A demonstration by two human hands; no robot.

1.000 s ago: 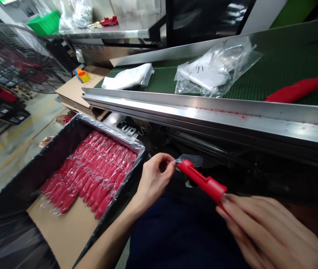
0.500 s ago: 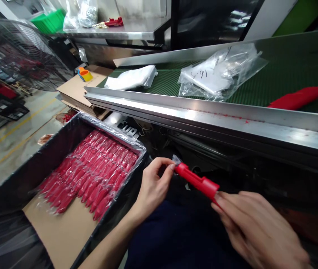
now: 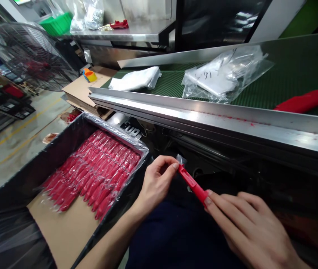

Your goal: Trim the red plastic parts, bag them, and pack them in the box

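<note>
A slim red plastic part [image 3: 191, 183] is held slanting between my two hands, in front of the conveyor. My left hand [image 3: 160, 177] pinches its upper left end, where a small piece of clear plastic [image 3: 181, 160] sticks up. The fingertips of my right hand [image 3: 245, 220] grip its lower right end. Left of my hands stands a black-lined box [image 3: 38, 157] holding rows of red parts in clear wrapping [image 3: 91, 168], with bare cardboard [image 3: 63, 228] at its near end.
The green conveyor [image 3: 172, 80] with a metal edge runs across beyond my hands. On it lie a white bagged bundle [image 3: 138, 79], a marked plastic bag [image 3: 217, 78] and a red part [image 3: 307, 101]. Cardboard sheets [image 3: 82, 89] carry tape [image 3: 90, 76]. A fan [image 3: 35, 59] stands behind.
The red part has turned about its length and shows a narrower side. My right hand's fingers have shifted along its lower end. The whole view has moved slightly.
</note>
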